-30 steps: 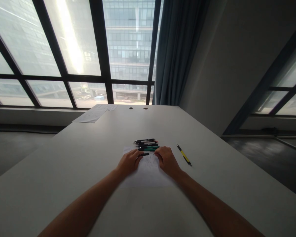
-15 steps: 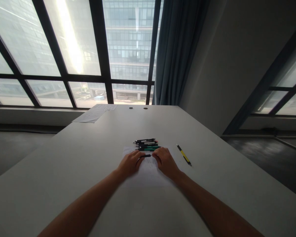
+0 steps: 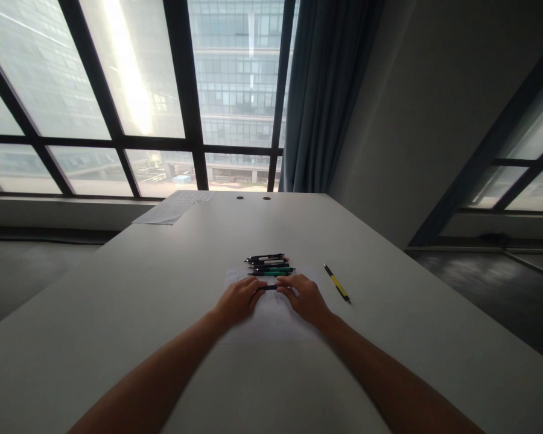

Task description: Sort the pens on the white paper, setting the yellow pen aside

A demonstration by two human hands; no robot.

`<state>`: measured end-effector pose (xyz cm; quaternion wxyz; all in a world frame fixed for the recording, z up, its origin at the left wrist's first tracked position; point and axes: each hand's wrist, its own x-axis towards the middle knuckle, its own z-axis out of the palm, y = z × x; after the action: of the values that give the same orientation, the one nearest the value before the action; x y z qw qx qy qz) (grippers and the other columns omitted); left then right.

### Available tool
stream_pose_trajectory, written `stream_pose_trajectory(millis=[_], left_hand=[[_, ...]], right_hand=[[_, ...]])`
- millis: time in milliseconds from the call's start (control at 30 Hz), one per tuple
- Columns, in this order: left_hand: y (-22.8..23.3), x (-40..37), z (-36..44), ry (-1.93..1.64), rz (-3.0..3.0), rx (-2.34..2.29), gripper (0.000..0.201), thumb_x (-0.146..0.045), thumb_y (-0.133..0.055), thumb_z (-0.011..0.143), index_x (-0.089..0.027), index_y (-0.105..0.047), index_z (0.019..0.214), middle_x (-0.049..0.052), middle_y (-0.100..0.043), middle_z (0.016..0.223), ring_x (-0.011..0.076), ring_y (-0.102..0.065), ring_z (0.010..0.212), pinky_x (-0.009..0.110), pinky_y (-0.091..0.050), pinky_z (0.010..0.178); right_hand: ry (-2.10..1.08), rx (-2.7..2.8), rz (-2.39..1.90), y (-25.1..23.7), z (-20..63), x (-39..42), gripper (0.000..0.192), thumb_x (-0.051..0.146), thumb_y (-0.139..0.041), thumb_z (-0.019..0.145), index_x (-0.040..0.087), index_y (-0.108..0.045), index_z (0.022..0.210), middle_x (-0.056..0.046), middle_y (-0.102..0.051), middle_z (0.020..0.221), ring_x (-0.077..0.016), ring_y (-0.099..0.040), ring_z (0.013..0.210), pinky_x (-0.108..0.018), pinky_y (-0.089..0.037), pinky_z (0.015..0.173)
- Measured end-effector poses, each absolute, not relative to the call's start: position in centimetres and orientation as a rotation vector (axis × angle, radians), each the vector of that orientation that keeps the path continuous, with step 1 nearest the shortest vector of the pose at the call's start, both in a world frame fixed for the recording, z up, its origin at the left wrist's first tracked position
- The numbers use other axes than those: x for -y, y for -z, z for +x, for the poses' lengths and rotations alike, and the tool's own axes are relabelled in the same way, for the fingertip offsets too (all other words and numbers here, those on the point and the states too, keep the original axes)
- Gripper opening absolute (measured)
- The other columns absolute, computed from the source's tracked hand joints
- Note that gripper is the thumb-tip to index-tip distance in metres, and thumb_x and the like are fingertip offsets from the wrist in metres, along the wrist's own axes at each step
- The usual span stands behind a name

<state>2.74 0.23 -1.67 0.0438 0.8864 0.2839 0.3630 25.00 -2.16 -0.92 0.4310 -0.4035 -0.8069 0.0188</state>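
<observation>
Over a white sheet of paper (image 3: 271, 328), my left hand (image 3: 239, 299) pinches a short dark piece of a pen (image 3: 270, 287), held level. My right hand (image 3: 304, 298) has its thumb and fingers closed at the right end of that piece. The fingers cover both of its ends. Just beyond the hands lie several pens (image 3: 266, 262) side by side, black, white and green ones among them. The nearest green pen (image 3: 271, 273) lies close to my fingertips. A yellow and black pen (image 3: 337, 283) lies apart, to the right of my right hand.
Everything lies on a long white table (image 3: 163, 301). More papers (image 3: 167, 209) rest at its far left corner. Two round dark cable holes (image 3: 240, 198) sit near the far edge. Behind stand tall windows and a blue curtain (image 3: 326, 102).
My right fingertips have moved slightly left, closing the small gap to the pen piece; the thin bit seen between them is now hidden. The left hand and the lying pens stay put.
</observation>
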Motion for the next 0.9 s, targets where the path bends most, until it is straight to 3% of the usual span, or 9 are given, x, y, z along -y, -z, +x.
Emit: stream_pose_trajectory(millis=[167,300,500,667,900], left_hand=[[1.5,-0.2,2.6,-1.12,2.698,-0.874,0.023,-0.027,-0.044,0.099,-0.018,-0.063,0.109,0.008,-0.069,0.092,0.0182,-0.066,0.083,0.03,-0.054,0.076],[1.5,-0.3,2.6,-1.107,2.698,-0.917,0.023,-0.026,-0.044,0.099,-0.017,-0.063,0.107,0.008,-0.069,0.092,0.0182,-0.066,0.082,0.031,-0.055,0.076],[1.5,-0.3,2.7,-1.104,2.702,-0.929,0.022,-0.026,-0.045,0.099,-0.017,-0.064,0.107,0.008,-0.069,0.092,0.0186,-0.066,0.082,0.031,-0.055,0.076],[1.6,-0.4,2.7,-1.111,2.693,-0.948,0.022,-0.026,-0.046,0.098,-0.019,-0.065,0.106,0.007,-0.07,0.091,0.0176,-0.066,0.081,0.029,-0.055,0.074],[1.7,-0.5,2.7,-1.102,2.673,-0.975,0.022,-0.025,-0.046,0.097,-0.018,-0.064,0.106,0.008,-0.07,0.095,0.0197,-0.067,0.083,0.032,-0.055,0.075]], right_hand=[[0.124,2.118,-1.184,0.2,26.5,1.7,0.024,0.033,-0.064,0.089,0.02,-0.067,0.109,-0.01,-0.07,0.107,-0.0252,-0.062,0.1,-0.042,-0.048,0.087],[0.119,2.227,-1.393,0.2,27.3,1.4,0.017,0.023,-0.066,0.085,0.02,-0.07,0.101,-0.008,-0.068,0.099,-0.0241,-0.059,0.094,-0.039,-0.046,0.083],[0.116,2.252,-1.481,0.6,27.4,1.3,0.02,0.018,-0.066,0.084,0.019,-0.07,0.103,-0.008,-0.067,0.099,-0.0232,-0.059,0.096,-0.036,-0.044,0.082],[-0.019,2.206,-1.428,0.6,27.5,1.2,0.014,0.011,-0.057,0.084,0.018,-0.069,0.087,-0.006,-0.068,0.091,-0.0204,-0.062,0.087,-0.033,-0.048,0.079],[-0.419,1.81,-1.228,0.3,26.5,1.4,0.013,0.02,-0.059,0.082,0.018,-0.07,0.088,-0.005,-0.072,0.08,-0.0181,-0.064,0.068,-0.03,-0.051,0.064]])
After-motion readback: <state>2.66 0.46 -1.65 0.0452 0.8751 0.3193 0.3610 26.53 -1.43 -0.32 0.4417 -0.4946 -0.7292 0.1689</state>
